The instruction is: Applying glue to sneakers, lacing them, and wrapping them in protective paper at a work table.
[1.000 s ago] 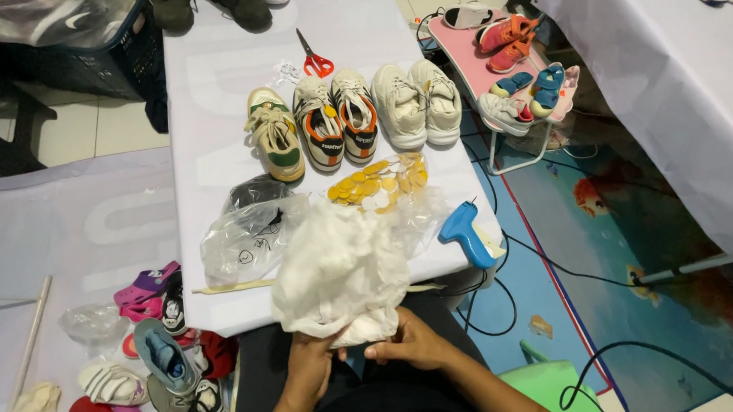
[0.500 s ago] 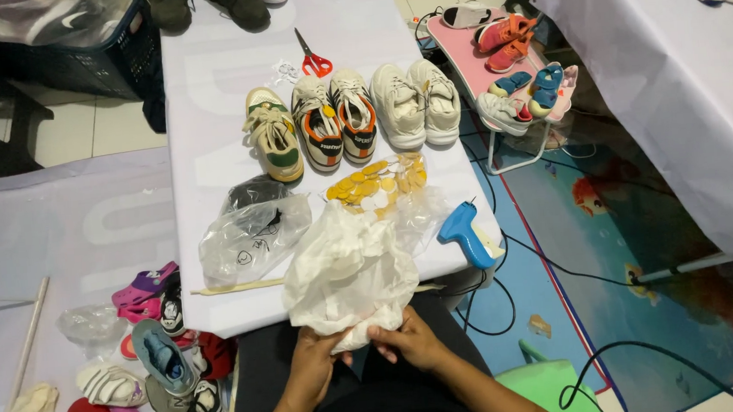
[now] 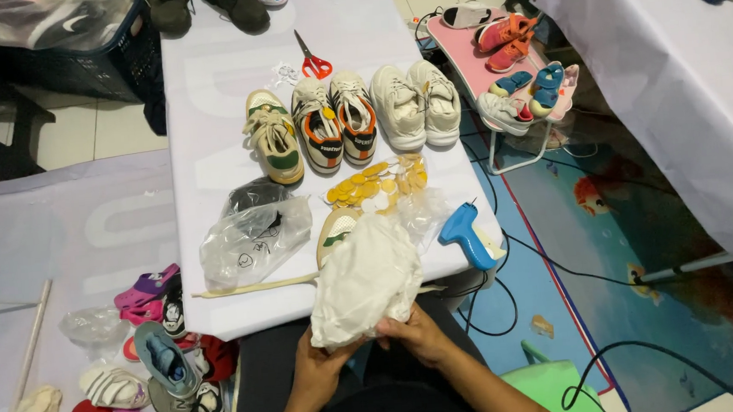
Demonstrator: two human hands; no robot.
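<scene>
A crumpled white plastic bag [image 3: 365, 279] bulges at the near edge of a table covered in white cloth [image 3: 205, 114], its bottom gathered just past the table edge above the person's lap. The left hand [image 3: 319, 366] is closed on the bag's lower left corner, and the right hand [image 3: 417, 331] pinches the lower right part of the bag, fingers curled together on the plastic. A shoe with a cream sole and green trim [image 3: 335, 228] pokes out from under the top of the bag.

Just left of the bag lies a clear plastic bag [image 3: 253, 240] with something dark inside, and a long pale strip [image 3: 256, 285] runs along the table edge below it. To the right, touching nothing, lies a blue glue gun [image 3: 465, 235] with a black cord trailing to the floor. Beyond the bag is a clear pouch of small yellow discs [image 3: 378, 184].

Farther back stands a row of five small shoes: one cream and green shoe [image 3: 274, 135], an orange, black and white pair [image 3: 335, 120], and a white pair [image 3: 418, 101]. Red-handled scissors [image 3: 313, 59] lie behind them.

On the floor at left is a heap of small shoes and sandals [image 3: 150, 367], pink, red, grey and white. At right, a pink rack [image 3: 507, 58] holds orange and blue shoes.
</scene>
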